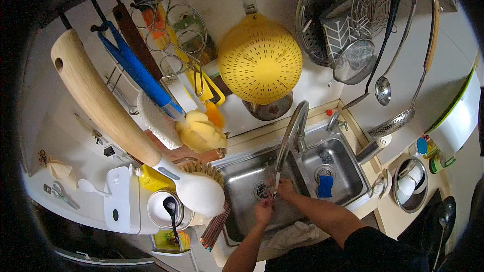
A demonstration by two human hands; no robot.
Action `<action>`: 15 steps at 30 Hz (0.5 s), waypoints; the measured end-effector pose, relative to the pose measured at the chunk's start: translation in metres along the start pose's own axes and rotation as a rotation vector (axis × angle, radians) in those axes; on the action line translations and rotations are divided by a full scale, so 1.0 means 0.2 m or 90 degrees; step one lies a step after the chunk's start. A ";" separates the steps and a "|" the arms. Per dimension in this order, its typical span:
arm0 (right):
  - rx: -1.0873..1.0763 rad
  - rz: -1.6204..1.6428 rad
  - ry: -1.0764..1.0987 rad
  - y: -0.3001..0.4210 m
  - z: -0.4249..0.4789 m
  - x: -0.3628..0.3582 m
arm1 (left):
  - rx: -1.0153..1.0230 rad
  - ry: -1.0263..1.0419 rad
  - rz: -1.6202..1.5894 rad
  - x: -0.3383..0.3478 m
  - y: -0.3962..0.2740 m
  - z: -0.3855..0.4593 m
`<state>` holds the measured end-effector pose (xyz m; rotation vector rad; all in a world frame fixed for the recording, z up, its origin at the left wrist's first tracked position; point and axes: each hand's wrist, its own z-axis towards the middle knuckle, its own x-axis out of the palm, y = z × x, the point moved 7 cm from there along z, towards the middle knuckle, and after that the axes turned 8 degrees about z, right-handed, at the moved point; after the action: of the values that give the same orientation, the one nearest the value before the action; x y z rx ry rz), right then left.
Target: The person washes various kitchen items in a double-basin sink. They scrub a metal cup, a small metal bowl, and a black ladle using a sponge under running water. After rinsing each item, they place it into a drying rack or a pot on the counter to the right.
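Both of my hands are over the large basin of a stainless steel sink (pixel 242 215), under the end of a curved metal faucet (pixel 289 136). My right hand (pixel 286 190) is right beside the spout's tip. Slightly lower and to the left, my left hand (pixel 264 211) has its fingertips close to those of the right. A small shiny thing (pixel 275 194) shows between the fingertips, too small and blurred to name. Which hand grips it cannot be made out. Behind the hands lies the basin's drain (pixel 261 190).
The smaller basin to the right holds a blue sponge (pixel 324 186). A yellow colander (pixel 261 60) hangs above the faucet. At left, a wooden-handled white ladle (pixel 200 194) hangs near a bundle of chopsticks (pixel 216 226). A cloth (pixel 295 236) drapes the sink's front edge; a bowl of dishes (pixel 410 185) stands right.
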<state>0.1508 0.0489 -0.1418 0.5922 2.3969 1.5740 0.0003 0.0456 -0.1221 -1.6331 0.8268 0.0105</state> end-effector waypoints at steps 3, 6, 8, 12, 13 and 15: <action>0.066 0.438 0.060 -0.14 0.06 0.05 | 0.003 -0.021 -0.115 0.06 0.07 0.03; -0.133 -0.023 -0.005 -0.15 0.04 0.00 | 0.017 -0.051 -0.175 0.02 -0.03 0.01; -0.089 0.157 0.049 -0.09 0.00 0.05 | -0.003 -0.054 -0.113 -0.03 -0.06 -0.01; -0.180 0.041 -0.028 0.11 -0.07 0.05 | 0.055 -0.085 -0.007 -0.07 -0.09 -0.04; -0.130 0.043 -0.026 0.07 -0.06 0.05 | 0.052 -0.092 -0.023 -0.06 -0.04 -0.03; -0.039 0.081 -0.017 -0.02 -0.04 0.07 | 0.045 -0.106 -0.056 -0.04 0.04 0.00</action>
<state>0.1347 0.0475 -0.1425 0.7617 2.3240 1.6728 -0.0101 0.0490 -0.1252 -1.5780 0.6213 0.0535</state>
